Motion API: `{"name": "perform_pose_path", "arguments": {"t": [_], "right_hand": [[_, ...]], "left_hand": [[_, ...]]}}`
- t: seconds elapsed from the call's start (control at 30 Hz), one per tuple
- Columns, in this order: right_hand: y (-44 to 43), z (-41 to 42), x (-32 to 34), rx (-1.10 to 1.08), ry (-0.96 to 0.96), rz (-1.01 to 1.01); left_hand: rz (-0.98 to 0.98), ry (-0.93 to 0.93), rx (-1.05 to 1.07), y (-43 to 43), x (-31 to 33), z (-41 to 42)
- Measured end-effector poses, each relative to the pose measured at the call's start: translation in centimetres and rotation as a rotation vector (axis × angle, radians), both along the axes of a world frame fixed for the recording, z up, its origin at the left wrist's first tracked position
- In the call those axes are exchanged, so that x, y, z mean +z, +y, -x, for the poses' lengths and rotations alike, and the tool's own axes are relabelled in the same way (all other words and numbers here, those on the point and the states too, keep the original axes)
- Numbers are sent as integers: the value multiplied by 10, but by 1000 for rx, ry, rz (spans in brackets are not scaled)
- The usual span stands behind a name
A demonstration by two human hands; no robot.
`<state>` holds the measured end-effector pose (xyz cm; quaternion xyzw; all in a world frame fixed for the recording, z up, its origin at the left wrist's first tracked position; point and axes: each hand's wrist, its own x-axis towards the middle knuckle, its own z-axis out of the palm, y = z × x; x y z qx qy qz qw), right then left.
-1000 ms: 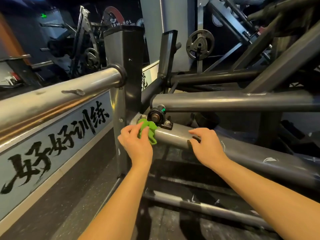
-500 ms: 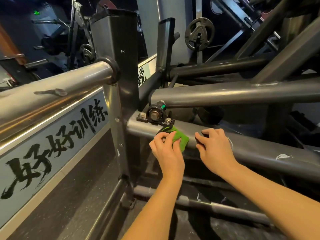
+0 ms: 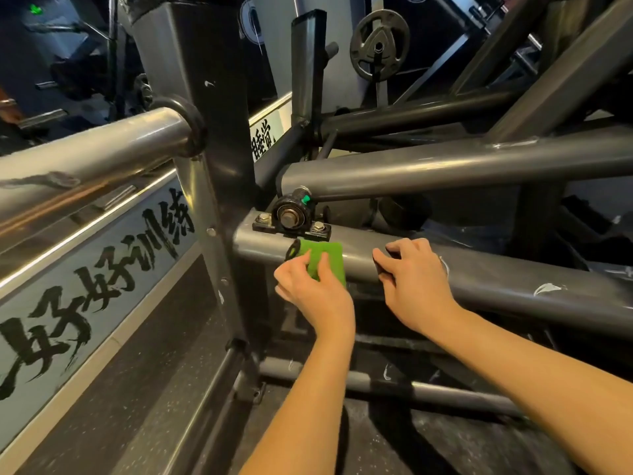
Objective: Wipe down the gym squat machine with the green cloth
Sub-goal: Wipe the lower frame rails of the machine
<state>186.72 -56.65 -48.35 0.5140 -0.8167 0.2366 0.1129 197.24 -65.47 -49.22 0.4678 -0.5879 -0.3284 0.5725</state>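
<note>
The squat machine's thick grey lower tube (image 3: 496, 279) runs from the centre down to the right. A black bearing block (image 3: 291, 217) is bolted on its left end. My left hand (image 3: 315, 289) holds the green cloth (image 3: 327, 257) flat against the tube's front face, just below the bearing; fingers and thumb pinch the cloth's lower part. My right hand (image 3: 414, 282) rests on the same tube to the right of the cloth, fingers curled over its top, a short gap between the two hands.
A dark upright post (image 3: 219, 149) stands left of the bearing, with a shiny steel rail (image 3: 89, 159) running off to the left. Above, another grey tube (image 3: 445, 162) crosses. A weight plate (image 3: 379, 46) hangs behind. A thin floor bar (image 3: 411, 389) lies below my arms.
My left hand slid the cloth rightward along the tube from beside the bearing to below it. The right hand shifted a little on the tube, and the view moved closer.
</note>
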Motion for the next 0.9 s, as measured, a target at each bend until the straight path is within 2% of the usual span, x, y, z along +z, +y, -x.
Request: {"name": "perform_pose_path", "arguments": {"t": [0.17,0.37,0.57,0.7,0.8,0.9], "right_hand": [[-1,4,-4,25,-3,43],[1,8,-2,64,-21,45],[0,4,1,51,-27,28],[2,2,6,55,-30,-11],[3,7,10,74,-86,-87],[16,7,18,110,-268,-41]], "left_hand": [[-9,-8,-124,13,-7,5],[-70,111,124,-66,18,-35],[-76,142,168,-49,13,-21],[51,13,29,5,-9,6],[55,-124,-160,33,-23,15],[60,-226,-320,33,-21,2]]}}
